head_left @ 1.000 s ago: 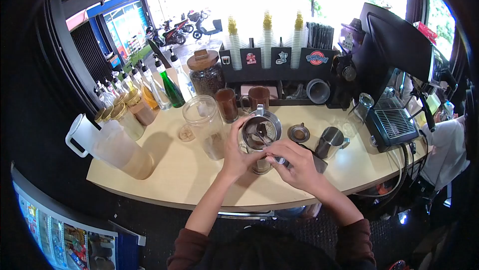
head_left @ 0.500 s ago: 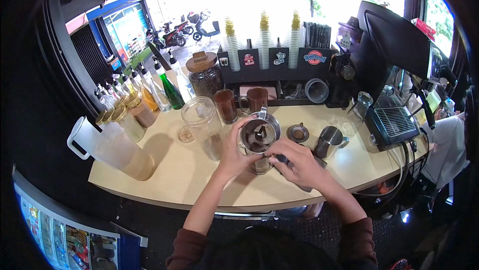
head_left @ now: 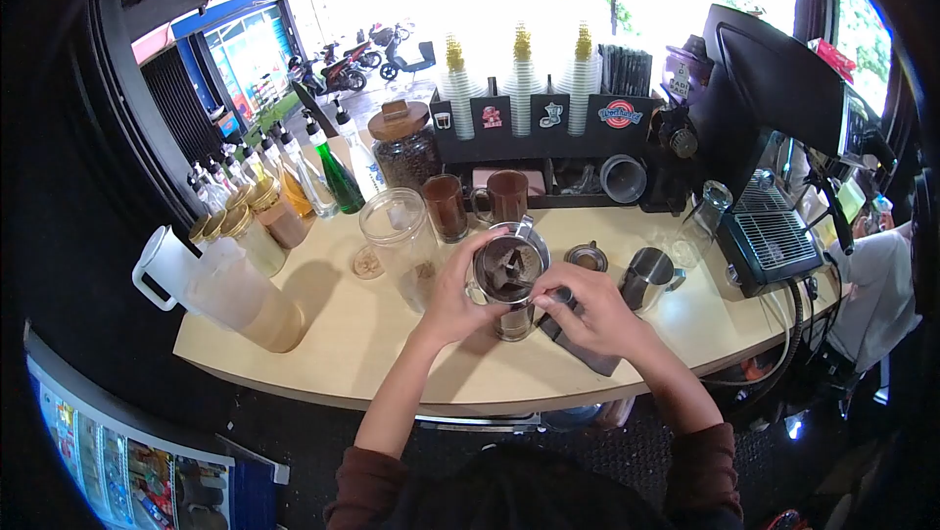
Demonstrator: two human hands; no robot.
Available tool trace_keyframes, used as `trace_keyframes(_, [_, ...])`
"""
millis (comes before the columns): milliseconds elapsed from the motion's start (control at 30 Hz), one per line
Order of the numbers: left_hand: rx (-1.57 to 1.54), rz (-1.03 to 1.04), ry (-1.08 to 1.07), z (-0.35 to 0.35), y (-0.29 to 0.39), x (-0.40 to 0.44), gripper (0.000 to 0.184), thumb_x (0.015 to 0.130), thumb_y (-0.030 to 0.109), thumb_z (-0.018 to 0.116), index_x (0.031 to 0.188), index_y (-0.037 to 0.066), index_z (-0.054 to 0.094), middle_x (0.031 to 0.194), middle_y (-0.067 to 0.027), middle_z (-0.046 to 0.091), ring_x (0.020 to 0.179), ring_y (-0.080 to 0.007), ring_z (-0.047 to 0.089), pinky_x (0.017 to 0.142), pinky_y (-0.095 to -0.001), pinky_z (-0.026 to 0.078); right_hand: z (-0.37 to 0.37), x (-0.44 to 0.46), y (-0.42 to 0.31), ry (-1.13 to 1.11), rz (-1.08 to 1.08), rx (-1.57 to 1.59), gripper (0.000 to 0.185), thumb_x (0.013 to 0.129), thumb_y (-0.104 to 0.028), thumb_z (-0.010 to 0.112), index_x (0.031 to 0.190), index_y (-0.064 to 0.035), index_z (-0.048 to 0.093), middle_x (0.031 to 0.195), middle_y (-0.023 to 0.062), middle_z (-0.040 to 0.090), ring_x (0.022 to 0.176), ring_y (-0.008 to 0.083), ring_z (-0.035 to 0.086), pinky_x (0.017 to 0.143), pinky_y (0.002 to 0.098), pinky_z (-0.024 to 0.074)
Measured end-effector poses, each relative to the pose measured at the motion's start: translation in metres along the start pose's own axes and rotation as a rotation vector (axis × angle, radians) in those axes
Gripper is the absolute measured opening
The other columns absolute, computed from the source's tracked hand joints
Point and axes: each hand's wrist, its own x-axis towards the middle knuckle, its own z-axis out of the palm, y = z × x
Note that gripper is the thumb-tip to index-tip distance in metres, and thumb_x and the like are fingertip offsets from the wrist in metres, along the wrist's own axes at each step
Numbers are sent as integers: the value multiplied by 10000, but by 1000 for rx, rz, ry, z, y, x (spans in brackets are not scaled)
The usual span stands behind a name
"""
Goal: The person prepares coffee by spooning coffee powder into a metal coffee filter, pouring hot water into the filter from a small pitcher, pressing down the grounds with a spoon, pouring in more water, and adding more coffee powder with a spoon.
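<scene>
My left hand (head_left: 458, 287) is wrapped round the left side of a steel pitcher (head_left: 510, 264) with dark liquid inside. At the pitcher's right rim, my right hand (head_left: 586, 307) is pinched on a thin utensil, partly hidden by the fingers. Below the pitcher stands a small glass (head_left: 513, 324), partly covered. A dark cloth or mat (head_left: 599, 361) lies under my right hand. Left of my hands is a tall clear jar (head_left: 399, 236), and behind the pitcher are two brown-filled glass mugs (head_left: 446, 209).
A frosted jug (head_left: 240, 297) and pump bottles (head_left: 338, 177) are at the left. Cup stacks (head_left: 521, 99) fill a black holder behind. A second steel pitcher (head_left: 646, 278), a small steel dish (head_left: 586, 256) and an espresso machine (head_left: 774, 226) are right. A person's sleeve (head_left: 876, 280) shows far right.
My right hand has shifted slightly right and the utensil has moved toward the pitcher's right rim. The pitcher has turned a little, its handle now pointing more to the right.
</scene>
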Motion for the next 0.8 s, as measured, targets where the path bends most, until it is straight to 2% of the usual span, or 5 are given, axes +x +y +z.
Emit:
trace_keyframes(267, [22, -22, -52, -5, 0, 0, 812, 572, 70, 813, 1308, 122, 475, 1309, -79, 521, 1224, -283, 476, 1054, -389, 360, -4, 3, -1, -62, 40, -1, 146, 877, -43, 596, 1016, 0, 577, 890, 126, 618, 800, 264, 623, 723, 343, 486])
trace_keyframes(367, [55, -22, -52, -4, 2, 0, 828, 557, 58, 812, 1309, 130, 474, 1318, -73, 516, 1229, -289, 469, 1071, -402, 338, -1, 5, -4, 44, -35, 20, 139, 878, -43, 590, 1010, 1, 583, 891, 126, 619, 786, 260, 624, 721, 345, 490])
trace_keyframes(433, [67, -18, -65, -4, 2, -1, 838, 548, 53, 812, 1310, 133, 473, 1323, -71, 513, 1234, -290, 464, 1080, -407, 324, -3, 3, -6, -120, 14, 26, 124, 881, -46, 584, 996, -1, 591, 894, 123, 616, 802, 250, 623, 727, 340, 490])
trace_keyframes(500, [79, -14, -76, -5, 2, -1, 848, 539, 47, 812, 1310, 137, 471, 1328, -68, 510, 1239, -290, 459, 1089, -411, 311, -1, 2, -6, -79, 14, 29, 117, 879, -43, 583, 987, 0, 593, 885, 119, 615, 800, 247, 621, 728, 338, 488])
trace_keyframes(800, [168, 31, -102, -11, 3, 4, 872, 536, 103, 817, 1324, 151, 447, 1324, -59, 511, 1250, -247, 462, 1120, -479, 208, -4, 6, -6, -60, 13, 41, 120, 923, -102, 534, 984, -3, 563, 878, 132, 595, 818, 281, 599, 738, 367, 469])
